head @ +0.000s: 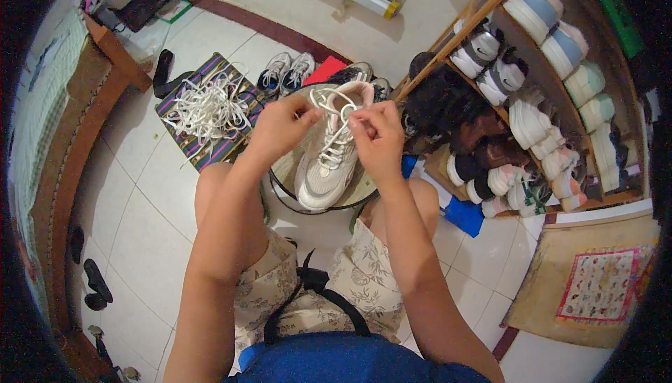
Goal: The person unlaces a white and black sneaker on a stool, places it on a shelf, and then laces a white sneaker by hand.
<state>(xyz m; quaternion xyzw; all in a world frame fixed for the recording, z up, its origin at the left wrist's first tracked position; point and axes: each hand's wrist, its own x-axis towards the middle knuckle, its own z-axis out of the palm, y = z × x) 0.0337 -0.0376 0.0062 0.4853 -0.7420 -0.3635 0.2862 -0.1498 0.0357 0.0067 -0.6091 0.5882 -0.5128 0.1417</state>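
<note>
A white sneaker (pixel 328 165) lies on a round stool top (pixel 286 170) between my knees, toe towards me. Its white shoelace (pixel 332 152) is threaded through the lower eyelets and forms loose loops near the collar. My left hand (pixel 289 120) pinches the lace at the left of the shoe's opening. Thumb and fingers of my right hand (pixel 375 128) close on the lace at the right side of the tongue. A tangled heap of white shoelaces (pixel 210 107) lies on a striped cloth (pixel 197 155) to the left.
Beyond the stool stand grey and blue sneakers (pixel 286 73) and a red sheet (pixel 325 70). A wooden shoe rack (pixel 467 18) full of shoes rises at the right, with a blue piece (pixel 464 215) on the floor by it. Black slippers (pixel 97 280) lie at the left beside a wooden bed frame (pixel 100 89).
</note>
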